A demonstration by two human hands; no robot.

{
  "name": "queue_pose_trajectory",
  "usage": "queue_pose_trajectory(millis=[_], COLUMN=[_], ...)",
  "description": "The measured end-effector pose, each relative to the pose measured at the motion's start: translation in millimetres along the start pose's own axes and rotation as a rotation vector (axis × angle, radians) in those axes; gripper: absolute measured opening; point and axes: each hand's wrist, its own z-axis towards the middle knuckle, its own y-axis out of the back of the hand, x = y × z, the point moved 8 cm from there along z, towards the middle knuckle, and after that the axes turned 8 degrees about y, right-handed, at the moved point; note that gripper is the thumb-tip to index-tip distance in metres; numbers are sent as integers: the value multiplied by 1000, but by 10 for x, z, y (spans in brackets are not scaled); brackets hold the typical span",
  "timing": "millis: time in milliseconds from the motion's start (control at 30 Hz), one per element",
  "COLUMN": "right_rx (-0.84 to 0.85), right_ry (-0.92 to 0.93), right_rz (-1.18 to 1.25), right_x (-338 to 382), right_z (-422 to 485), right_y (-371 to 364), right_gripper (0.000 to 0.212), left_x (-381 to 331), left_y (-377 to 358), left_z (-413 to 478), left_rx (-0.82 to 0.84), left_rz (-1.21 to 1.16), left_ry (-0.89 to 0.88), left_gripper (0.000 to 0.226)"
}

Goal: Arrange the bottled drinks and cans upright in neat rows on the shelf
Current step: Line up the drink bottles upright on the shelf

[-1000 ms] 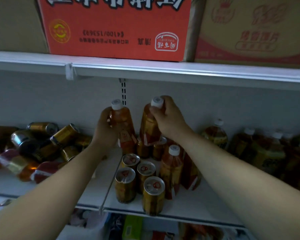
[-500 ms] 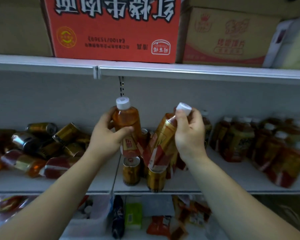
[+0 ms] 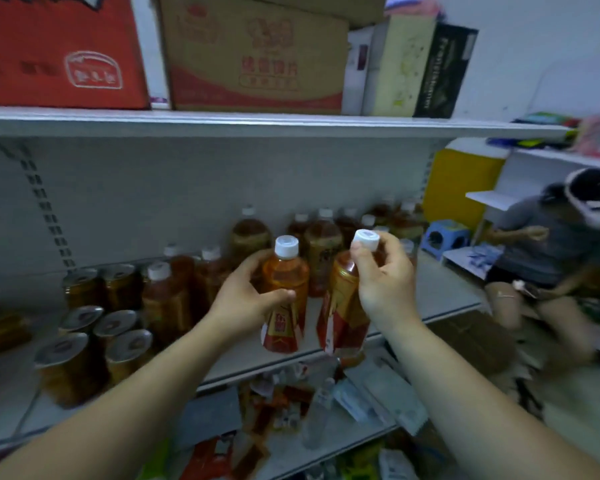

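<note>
Bottles: left hand [image 3: 246, 299] wraps one bottle [image 3: 284, 292], right hand [image 3: 381, 285] pinches another's cap [image 3: 366, 240] | cans [image 3: 94, 341] upright at 9 o'clock | shelf [image 3: 440, 289] gap at 3 o'clock unfilled; roughly midway.

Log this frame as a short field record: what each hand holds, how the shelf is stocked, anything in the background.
left hand: grips the body of a bottle, upright, off the shelf
right hand: pinches the neck of a second bottle under its white cap, slightly tilted
shelf: upright cans at left, standing bottles behind and right
background: another person crouched at right
</note>
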Motion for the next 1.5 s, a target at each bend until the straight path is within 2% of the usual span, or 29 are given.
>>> queue_pose_trajectory(millis=[167,267,433,767,833,933,1000,1100,1233,1367,1500], right_rx=[61,82,126,167,161,160,189,253,330,368,324], right_ry=[-51,-84,-156,-189,-197,-195,-176,-166,-171,-171,-175], right_rz=[-57,-81,-104,-129,-144,-154,-158,-151,-98,-56,-77], right_x=[-622,-999,-1458,-1980,-2065,-2207,-2301,-2454,-2572,-2532,-2441], right_z=[311,511,742,890,901,957,1015,1061,1026,1040,964], right_y=[783,1153,1408,1339,1342,1339,1307,1263,1292,1294,1403], right_gripper=[10,14,14,16,20,16,13,21,50,44,39], left_x=[285,356,425,457,417,453,518,575,559,573,493], left_y=[-989,-1446,-1841,-2037,-2077,-2116,-2118,-2111,-2078,-2062,-2082], left_z=[344,534,774,1203,1254,1287,1283,1316,1411,1415,1474], left_rx=[-3,-12,-49,-78,-35,40,10,-98,-183,-241,-151], left_rz=[12,-11,-21,40,59,121,148,184,213,185,239], left_ry=[137,174,220,172,129,85,94,115,149,148,101], left_gripper=[58,60,62,68,70,77,78,82,86,82,84])
